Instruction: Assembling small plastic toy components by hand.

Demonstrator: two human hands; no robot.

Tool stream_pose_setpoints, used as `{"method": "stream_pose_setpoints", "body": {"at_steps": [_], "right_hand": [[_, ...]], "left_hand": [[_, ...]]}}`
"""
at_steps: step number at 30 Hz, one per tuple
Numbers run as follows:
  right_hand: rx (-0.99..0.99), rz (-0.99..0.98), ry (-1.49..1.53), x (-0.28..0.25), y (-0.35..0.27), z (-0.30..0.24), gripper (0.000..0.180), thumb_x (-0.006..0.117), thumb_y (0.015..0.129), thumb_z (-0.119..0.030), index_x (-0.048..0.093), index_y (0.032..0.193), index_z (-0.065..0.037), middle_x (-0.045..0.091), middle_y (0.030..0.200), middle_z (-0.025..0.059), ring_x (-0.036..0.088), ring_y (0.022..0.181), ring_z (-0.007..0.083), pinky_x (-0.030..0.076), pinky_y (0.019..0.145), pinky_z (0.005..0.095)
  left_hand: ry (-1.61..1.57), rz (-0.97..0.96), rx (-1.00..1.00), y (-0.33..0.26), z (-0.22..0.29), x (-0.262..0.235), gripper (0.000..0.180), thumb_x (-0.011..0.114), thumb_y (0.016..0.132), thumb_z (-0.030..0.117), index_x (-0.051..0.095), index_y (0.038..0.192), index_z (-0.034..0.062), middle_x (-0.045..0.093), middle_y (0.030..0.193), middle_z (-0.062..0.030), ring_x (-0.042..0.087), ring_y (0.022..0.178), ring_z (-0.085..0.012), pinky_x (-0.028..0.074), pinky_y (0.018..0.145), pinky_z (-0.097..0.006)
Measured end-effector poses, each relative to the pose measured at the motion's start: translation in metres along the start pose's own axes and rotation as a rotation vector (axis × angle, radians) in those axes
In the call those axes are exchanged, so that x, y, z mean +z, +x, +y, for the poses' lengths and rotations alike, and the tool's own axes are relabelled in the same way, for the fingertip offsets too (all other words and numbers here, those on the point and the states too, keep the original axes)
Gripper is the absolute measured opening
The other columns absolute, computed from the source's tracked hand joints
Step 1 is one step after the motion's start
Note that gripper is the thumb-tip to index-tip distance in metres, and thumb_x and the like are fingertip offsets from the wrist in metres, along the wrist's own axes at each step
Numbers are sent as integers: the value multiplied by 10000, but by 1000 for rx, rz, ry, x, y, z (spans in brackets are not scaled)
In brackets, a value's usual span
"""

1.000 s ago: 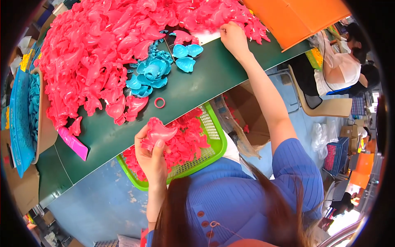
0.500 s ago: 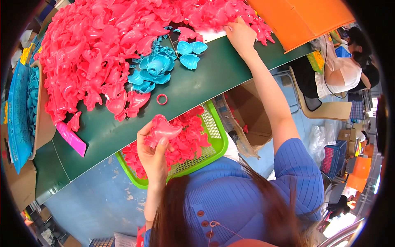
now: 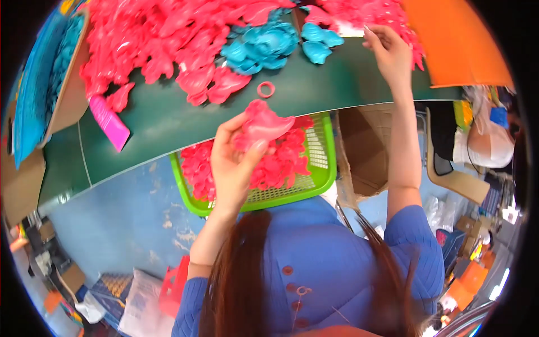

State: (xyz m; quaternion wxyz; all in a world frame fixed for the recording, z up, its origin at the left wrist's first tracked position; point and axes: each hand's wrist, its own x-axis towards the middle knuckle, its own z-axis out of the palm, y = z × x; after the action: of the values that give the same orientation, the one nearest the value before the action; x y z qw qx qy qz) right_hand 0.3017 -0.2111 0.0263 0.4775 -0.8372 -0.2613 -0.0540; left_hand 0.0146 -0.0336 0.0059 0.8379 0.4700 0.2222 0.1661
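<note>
Fingers [image 3: 255, 147] of left hand [image 3: 233, 168] closed around pink plastic piece [image 3: 264, 124], thumb on one side, other fingertips pressing from front. Piece held up above green mesh basket [image 3: 321, 174], not touching it. Basket partly filled with more pink pieces [image 3: 275, 165], sitting just below near edge of dark green bench [image 3: 168, 121], over lap.

Right hand [image 3: 390, 53] stretched far forward across bench, fingers [image 3: 373, 36] bent and pinched at edge of pink pile [image 3: 359, 14]; whether something is really gripped there, cannot tell, too small and half hidden.

Between both hands, on bare bench: small pink ring [image 3: 266, 89], lying flat and alone. Behind ring, cluster of blue plastic pieces [image 3: 261, 48], two more blue pieces [image 3: 317, 45] just beside right hand. Large heap of pink pieces [image 3: 163, 39] covering left and far part of bench. Magenta flat strip [image 3: 109, 122] near left bench edge, tilted. Orange sheet [image 3: 457, 42] at right, beyond right hand. Cardboard box [image 3: 365, 151] under bench, right of basket.
</note>
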Motion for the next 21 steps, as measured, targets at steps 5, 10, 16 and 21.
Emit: {"method": "stream_pose_setpoints", "body": {"at_steps": [5, 10, 16, 21], "right_hand": [[105, -471, 410, 43, -73, -85, 116, 548, 867, -52, 581, 958, 13, 599, 798, 32, 556, 684, 73, 451, 630, 203], [-183, -741, 268, 53, -83, -116, 88, 571, 828, -2, 610, 898, 35, 618, 792, 70, 602, 653, 109, 486, 589, 228], [-268, -739, 155, 54, -81, -123, 87, 581, 826, -16, 614, 894, 27, 626, 786, 88, 619, 658, 132, 494, 584, 240], [-151, -813, 161, 53, -78, -125, 97, 587, 832, -44, 611, 888, 31, 615, 751, 74, 595, 629, 111, 482, 574, 233]], "left_hand": [[-36, -58, 69, 4, 3, 4, 469, 619, 788, -49, 423, 1214, -48, 491, 1193, -126, 528, 1054, -185, 499, 850, -303], [19, -45, 44, -4, 7, -5, 461, 626, 799, -20, 449, 1224, -56, 504, 1207, -125, 511, 1080, -163, 459, 888, -282], [50, -48, 101, -9, 10, -9, 455, 629, 803, -12, 465, 1226, -49, 503, 1224, -126, 524, 1067, -158, 445, 901, -282], [66, -58, 122, -9, 11, -10, 445, 628, 809, 0, 476, 1224, -45, 517, 1212, -113, 533, 1050, -146, 441, 902, -278]]}}
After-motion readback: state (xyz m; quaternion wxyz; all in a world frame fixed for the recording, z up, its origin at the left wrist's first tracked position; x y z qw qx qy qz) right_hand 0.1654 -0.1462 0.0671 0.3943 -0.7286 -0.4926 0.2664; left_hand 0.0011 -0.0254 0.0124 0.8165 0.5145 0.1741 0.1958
